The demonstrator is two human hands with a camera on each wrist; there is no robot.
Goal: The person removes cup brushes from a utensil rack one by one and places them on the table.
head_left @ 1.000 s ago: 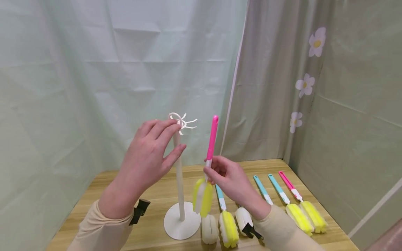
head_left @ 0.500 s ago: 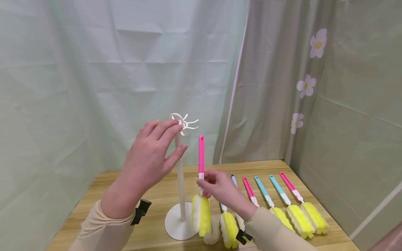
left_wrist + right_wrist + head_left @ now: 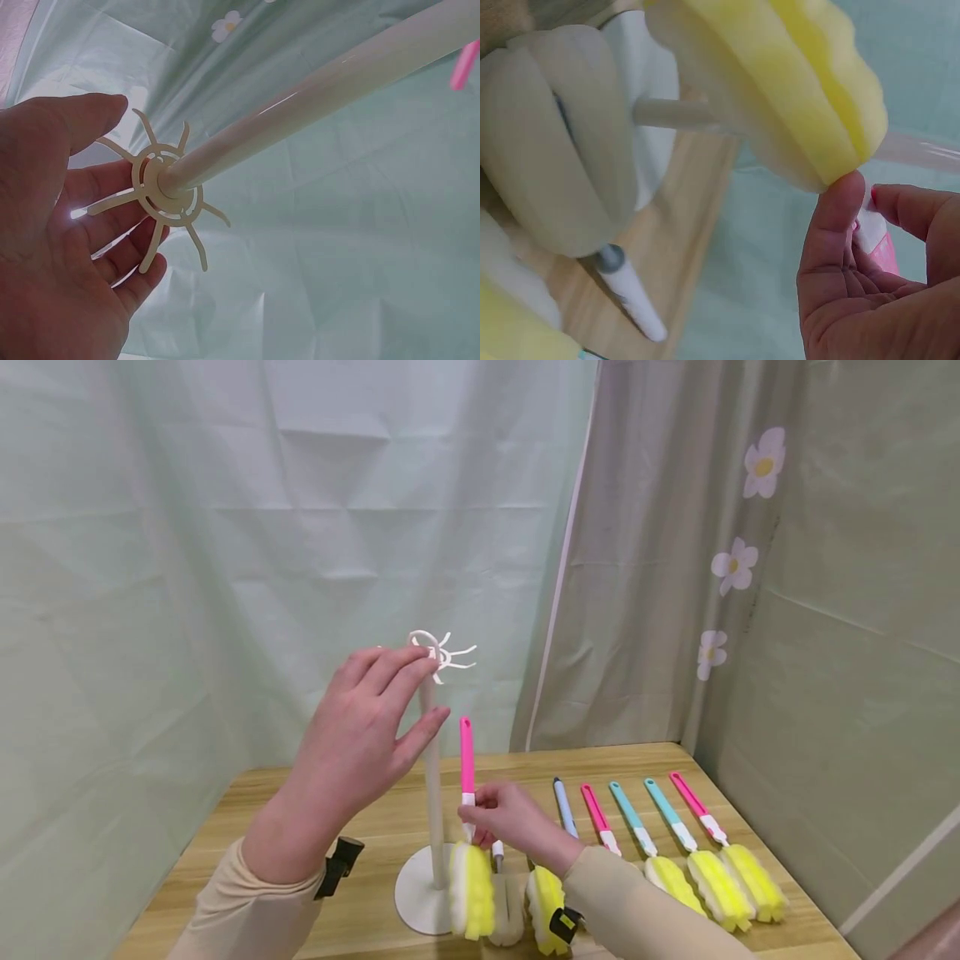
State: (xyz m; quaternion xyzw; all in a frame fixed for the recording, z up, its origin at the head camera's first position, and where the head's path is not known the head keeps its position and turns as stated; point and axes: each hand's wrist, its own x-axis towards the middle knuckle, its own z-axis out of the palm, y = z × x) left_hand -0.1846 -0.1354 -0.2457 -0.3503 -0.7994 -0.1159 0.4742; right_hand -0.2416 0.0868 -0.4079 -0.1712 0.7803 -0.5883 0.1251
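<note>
A white mug-tree-like stand rises from a round base, its pole topped by a ring of curved hooks. My left hand rests its fingertips at that top, thumb held apart; the left wrist view shows the fingers behind the hook ring. With my right hand I pinch a sponge bottle brush by the white neck below its pink handle. Its yellow-and-white sponge head hangs down, overlapping the base's right side. The right wrist view has this sponge above my fingertips.
Several more brushes lie in a row on the wooden table: a white sponge close to the base, a yellow one partly behind my right wrist, others with blue, pink and teal handles. A pale curtain hangs behind.
My right hand has lowered the pink-handled brush and carried it left, toward the stand's pole. My left hand stays at the top of the stand.
</note>
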